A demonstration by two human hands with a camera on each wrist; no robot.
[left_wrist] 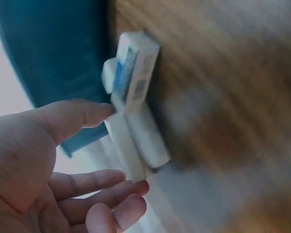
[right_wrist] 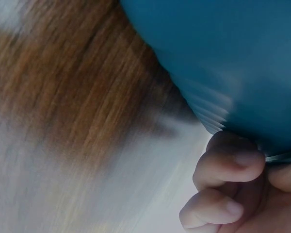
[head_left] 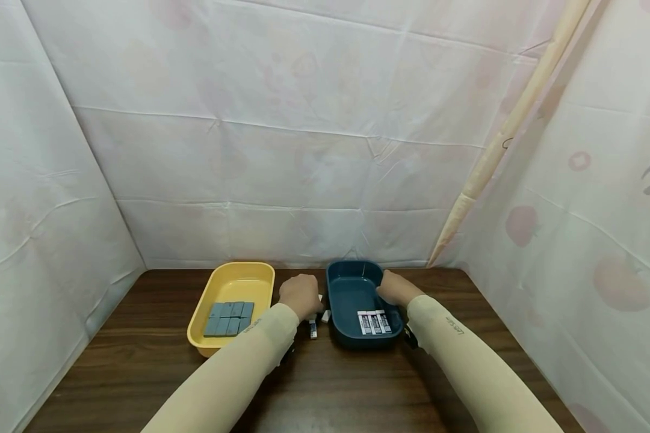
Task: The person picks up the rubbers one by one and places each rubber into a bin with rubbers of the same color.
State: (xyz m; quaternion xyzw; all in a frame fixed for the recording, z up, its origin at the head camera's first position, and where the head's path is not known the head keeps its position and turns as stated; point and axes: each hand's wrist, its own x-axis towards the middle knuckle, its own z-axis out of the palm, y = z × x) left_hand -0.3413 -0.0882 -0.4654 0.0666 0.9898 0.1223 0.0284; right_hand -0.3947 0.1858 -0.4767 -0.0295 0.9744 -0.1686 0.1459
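My left hand (head_left: 300, 296) is over the table between two trays. In the left wrist view its thumb and fingertips pinch a white eraser (left_wrist: 126, 148) by its ends. Touching that one are another white eraser (left_wrist: 148, 136) and an eraser in a printed sleeve with a barcode (left_wrist: 138, 73); a further white piece (left_wrist: 108, 75) shows behind. My right hand (head_left: 398, 288) grips the right rim of the dark blue tray (head_left: 337, 282), fingers curled over its edge in the right wrist view. Several sleeved erasers (head_left: 374, 323) lie in a row at that tray's near end.
A yellow tray (head_left: 208, 300) stands left of my left hand, with several grey-green blocks (head_left: 229, 319) in its near half. A small white piece (head_left: 326, 316) and a sleeved eraser (head_left: 313, 329) lie on the brown wooden table (head_left: 346, 385) between the trays. Cloth walls (head_left: 292, 168) enclose the table.
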